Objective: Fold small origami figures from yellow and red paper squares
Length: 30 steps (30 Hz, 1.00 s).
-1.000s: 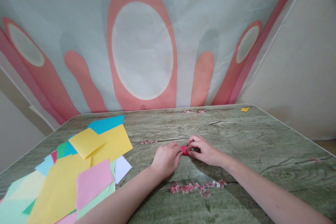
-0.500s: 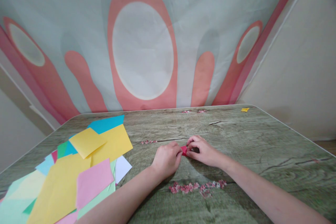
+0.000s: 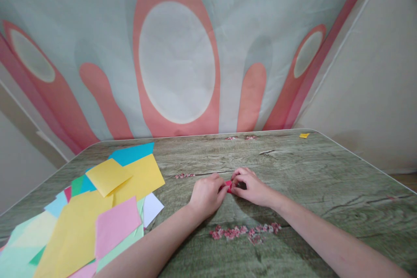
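Observation:
A small piece of red paper [image 3: 228, 186], which looks folded, is held between my two hands just above or on the wood-patterned table [image 3: 306, 169]. My left hand [image 3: 208, 193] grips its left side, with the thumb toward the paper and the fingers curled. On the opposite side, my right hand [image 3: 246, 186] pinches the paper between thumb and fingers. Most of the paper is covered by my fingertips, so its exact shape is hidden.
Overlapping sheets of coloured paper lie at the left, among them a yellow sheet [image 3: 74, 221], a pink sheet [image 3: 117, 227] and a blue sheet [image 3: 133, 153]. A small yellow folded piece [image 3: 304, 136] rests near the far right corner. Behind the table hangs a patterned cloth [image 3: 231, 30].
My left thumb has shifted slightly right over the red paper, and less of the paper shows. Both hands otherwise stay in place.

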Motion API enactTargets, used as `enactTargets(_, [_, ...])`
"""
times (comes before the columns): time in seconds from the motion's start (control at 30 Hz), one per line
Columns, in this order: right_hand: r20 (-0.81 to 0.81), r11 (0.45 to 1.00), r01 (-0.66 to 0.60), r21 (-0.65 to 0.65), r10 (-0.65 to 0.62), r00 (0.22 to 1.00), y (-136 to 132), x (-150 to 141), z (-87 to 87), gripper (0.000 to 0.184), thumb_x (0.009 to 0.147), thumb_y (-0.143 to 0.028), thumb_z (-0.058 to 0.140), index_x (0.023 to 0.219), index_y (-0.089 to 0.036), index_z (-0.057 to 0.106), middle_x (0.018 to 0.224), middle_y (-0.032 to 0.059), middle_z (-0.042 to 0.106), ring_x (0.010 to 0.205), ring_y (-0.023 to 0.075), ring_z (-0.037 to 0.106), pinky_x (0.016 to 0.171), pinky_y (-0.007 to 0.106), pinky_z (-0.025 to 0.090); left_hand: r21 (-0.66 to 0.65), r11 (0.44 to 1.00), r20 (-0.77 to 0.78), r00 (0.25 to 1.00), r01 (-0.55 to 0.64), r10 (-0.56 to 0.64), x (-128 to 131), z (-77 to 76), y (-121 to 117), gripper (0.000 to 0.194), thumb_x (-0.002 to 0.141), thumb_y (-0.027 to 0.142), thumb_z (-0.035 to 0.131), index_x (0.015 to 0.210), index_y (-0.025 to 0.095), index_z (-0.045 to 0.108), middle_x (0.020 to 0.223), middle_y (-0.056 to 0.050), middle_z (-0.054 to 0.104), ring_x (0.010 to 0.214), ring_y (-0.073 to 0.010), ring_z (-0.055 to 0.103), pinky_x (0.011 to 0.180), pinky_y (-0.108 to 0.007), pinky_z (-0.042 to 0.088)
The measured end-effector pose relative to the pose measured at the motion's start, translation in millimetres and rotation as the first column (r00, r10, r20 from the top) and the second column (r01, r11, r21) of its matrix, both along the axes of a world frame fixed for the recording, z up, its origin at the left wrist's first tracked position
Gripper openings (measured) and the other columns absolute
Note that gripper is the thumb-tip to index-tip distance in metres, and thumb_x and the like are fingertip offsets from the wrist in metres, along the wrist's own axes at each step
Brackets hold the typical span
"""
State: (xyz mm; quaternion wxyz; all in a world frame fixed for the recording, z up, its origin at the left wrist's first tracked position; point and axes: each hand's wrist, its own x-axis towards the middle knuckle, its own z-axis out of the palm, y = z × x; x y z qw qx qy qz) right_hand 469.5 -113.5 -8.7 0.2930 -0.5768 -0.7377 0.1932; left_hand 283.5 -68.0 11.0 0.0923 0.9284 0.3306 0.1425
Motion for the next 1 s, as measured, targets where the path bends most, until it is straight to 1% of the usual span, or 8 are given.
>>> enactTargets(0.27, [0.023,1.0,-0.005,0.004,0.005,1.0,-1.2,-0.7,1.1,0.012,0.078,-0.029,0.061,0.07,-0.021,0.061,0.09,0.0022,0.058,0.092,0.02,0.05,0.084,0.037,0.035,0.005,1.0,0.038,0.999,-0.002,0.002,2.1,-5.5,3.6,0.016,0.086,0.029,0.048,0.079,0.019,0.059,0.082,-0.002,0.058,0.075,-0.0149,0.057,0.068,-0.023,0.042])
enactTargets(0.57, [0.037,1.0,-0.004,0.02,0.003,0.999,-1.6,-1.0,0.9,0.009,0.078,-0.027,0.06,0.072,-0.021,0.06,0.089,0.0017,0.058,0.091,0.0194,0.049,0.083,0.036,0.036,-0.025,1.0,0.081,0.997,-0.007,0.009,3.4,-6.4,4.6,0.012,0.081,0.023,0.05,0.072,0.018,0.055,0.078,-0.001,0.056,0.07,-0.0137,0.054,0.064,-0.022,0.04])
enactTargets(0.7, [0.045,1.0,-0.006,0.019,0.005,0.999,-1.2,-0.6,-0.4,0.009,0.078,-0.027,0.06,0.073,-0.02,0.06,0.09,0.0017,0.057,0.092,0.0193,0.049,0.083,0.035,0.035,-0.022,1.0,0.089,0.996,-0.016,0.018,3.0,-6.4,4.0,0.005,0.08,0.021,0.052,0.078,0.019,0.055,0.078,0.0,0.056,0.071,-0.0139,0.054,0.064,-0.022,0.04])
enactTargets(0.77, [0.051,1.0,-0.008,0.017,0.007,0.999,-0.9,-0.5,-0.8,0.01,0.079,-0.027,0.06,0.073,-0.02,0.06,0.089,0.0017,0.057,0.091,0.019,0.049,0.083,0.035,0.036,-0.015,1.0,0.075,0.997,-0.005,0.007,2.3,-5.8,3.3,0.005,0.081,0.021,0.051,0.081,0.019,0.056,0.08,0.0,0.056,0.073,-0.0142,0.055,0.065,-0.023,0.04])
enactTargets(0.87, [0.06,1.0,-0.011,0.023,0.01,0.998,-0.6,-0.8,-0.9,0.01,0.079,-0.028,0.06,0.073,-0.02,0.06,0.09,0.0017,0.057,0.092,0.0188,0.049,0.083,0.035,0.036,-0.003,1.0,0.037,0.999,0.025,-0.025,0.8,-4.8,2.0,0.012,0.084,0.022,0.047,0.08,0.019,0.058,0.082,-0.002,0.057,0.076,-0.0148,0.056,0.068,-0.023,0.041])
enactTargets(1.0, [0.078,0.999,-0.013,0.05,0.009,0.997,-3.3,-1.8,0.3,0.01,0.08,-0.028,0.06,0.075,-0.02,0.06,0.089,0.0018,0.058,0.092,0.0187,0.049,0.082,0.034,0.036,0.013,0.999,-0.005,0.999,0.042,-0.042,-0.4,-4.6,0.8,0.018,0.087,0.023,0.044,0.082,0.02,0.061,0.083,-0.003,0.057,0.077,-0.0157,0.057,0.069,-0.024,0.042])
